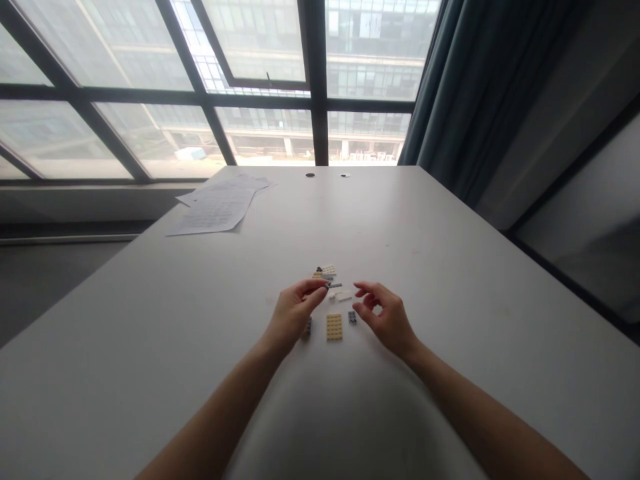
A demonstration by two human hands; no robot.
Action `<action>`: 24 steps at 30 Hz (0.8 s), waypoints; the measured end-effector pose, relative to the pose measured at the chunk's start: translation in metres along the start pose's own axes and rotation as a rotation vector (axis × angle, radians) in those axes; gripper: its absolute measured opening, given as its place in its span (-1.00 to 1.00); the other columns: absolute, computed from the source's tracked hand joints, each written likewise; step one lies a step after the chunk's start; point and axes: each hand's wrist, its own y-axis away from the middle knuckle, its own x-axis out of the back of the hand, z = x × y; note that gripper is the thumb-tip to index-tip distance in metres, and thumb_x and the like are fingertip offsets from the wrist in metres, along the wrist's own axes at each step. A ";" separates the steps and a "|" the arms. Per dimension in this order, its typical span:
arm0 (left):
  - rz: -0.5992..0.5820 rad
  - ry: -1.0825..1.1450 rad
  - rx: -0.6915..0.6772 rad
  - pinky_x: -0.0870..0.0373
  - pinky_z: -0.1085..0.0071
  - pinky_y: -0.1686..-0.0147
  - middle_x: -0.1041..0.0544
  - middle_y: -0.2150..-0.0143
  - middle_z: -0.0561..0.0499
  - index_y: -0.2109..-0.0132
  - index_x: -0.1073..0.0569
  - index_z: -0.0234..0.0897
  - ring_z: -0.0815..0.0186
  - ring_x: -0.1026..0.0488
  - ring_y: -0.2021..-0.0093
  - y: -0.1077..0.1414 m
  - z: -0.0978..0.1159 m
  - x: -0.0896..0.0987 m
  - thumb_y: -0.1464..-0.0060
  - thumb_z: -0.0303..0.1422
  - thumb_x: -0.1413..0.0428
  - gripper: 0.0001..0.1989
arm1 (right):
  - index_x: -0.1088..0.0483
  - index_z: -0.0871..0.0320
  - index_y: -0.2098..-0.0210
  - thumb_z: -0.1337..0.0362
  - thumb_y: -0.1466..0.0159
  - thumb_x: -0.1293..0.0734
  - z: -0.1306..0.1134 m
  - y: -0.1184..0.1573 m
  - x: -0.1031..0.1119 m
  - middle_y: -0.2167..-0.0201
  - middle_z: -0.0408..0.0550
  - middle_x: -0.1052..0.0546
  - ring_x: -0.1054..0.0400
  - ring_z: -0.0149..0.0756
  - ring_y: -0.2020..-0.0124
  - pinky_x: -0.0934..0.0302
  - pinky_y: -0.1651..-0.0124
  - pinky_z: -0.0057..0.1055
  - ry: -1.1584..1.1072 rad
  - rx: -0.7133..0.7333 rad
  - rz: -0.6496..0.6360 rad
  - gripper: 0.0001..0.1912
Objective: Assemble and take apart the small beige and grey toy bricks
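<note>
My left hand (292, 309) is closed in a pinch on a small dark grey toy brick piece (327, 286), mostly covered by the fingertips. My right hand (384, 315) is held with thumb and fingers apart, nothing between them. Between the hands lies a studded tan plate (334, 327). A small grey brick (353, 318) sits just left of my right thumb. Under my left wrist a dark grey brick (309, 325) is partly hidden. Beyond the tan plate are white pieces (344, 295), and a thin grey strip (337, 285) shows beside the left fingertips.
Farther out is a small cluster with a white studded plate (329, 269) and a black piece (319, 269). Printed paper sheets (215, 210) lie at the white table's (450, 280) far left. Two round inserts (310, 175) mark the far edge, before windows and a dark curtain (450, 100).
</note>
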 end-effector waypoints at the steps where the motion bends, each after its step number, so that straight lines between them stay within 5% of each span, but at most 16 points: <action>1: -0.014 0.127 0.057 -0.34 0.36 0.26 -0.57 0.21 -0.09 0.16 -0.53 -0.32 0.26 -0.46 0.27 0.006 0.002 -0.005 -0.01 -0.17 -0.17 -0.67 | -0.37 0.10 0.02 0.35 -0.18 -0.33 -0.007 0.002 -0.003 0.25 -0.08 -0.49 -0.35 -0.40 0.40 -0.30 0.34 -0.45 -0.029 0.033 -0.003 -0.64; 8: -0.134 0.493 0.201 -0.32 0.38 0.21 -0.56 0.23 -0.09 0.16 -0.54 -0.32 0.29 -0.44 0.24 0.028 0.008 -0.030 0.03 -0.20 -0.23 -0.67 | -0.43 0.05 0.07 0.34 -0.25 -0.28 -0.032 0.014 -0.017 0.24 -0.07 -0.46 -0.35 -0.38 0.37 -0.34 0.22 -0.38 -0.056 0.137 0.069 -0.74; 18: -0.129 0.430 0.246 -0.23 0.49 0.37 -0.50 0.39 0.01 0.23 -0.54 -0.34 0.42 -0.33 0.41 0.031 0.005 -0.034 0.01 -0.12 -0.20 -0.65 | -0.47 0.04 0.11 0.31 -0.27 -0.28 -0.023 0.012 -0.011 0.25 -0.05 -0.47 -0.38 -0.32 0.29 -0.34 0.22 -0.37 -0.019 0.180 0.084 -0.78; 24: -0.053 0.266 0.088 -0.28 0.47 0.34 -0.50 0.40 0.03 0.27 -0.50 -0.32 0.39 -0.36 0.40 0.032 0.009 -0.033 -0.02 -0.21 -0.17 -0.76 | -0.50 0.10 0.26 0.27 -0.29 -0.28 -0.023 0.011 -0.007 0.31 -0.07 -0.51 -0.41 -0.32 0.29 -0.31 0.16 -0.37 -0.097 0.110 0.037 -0.85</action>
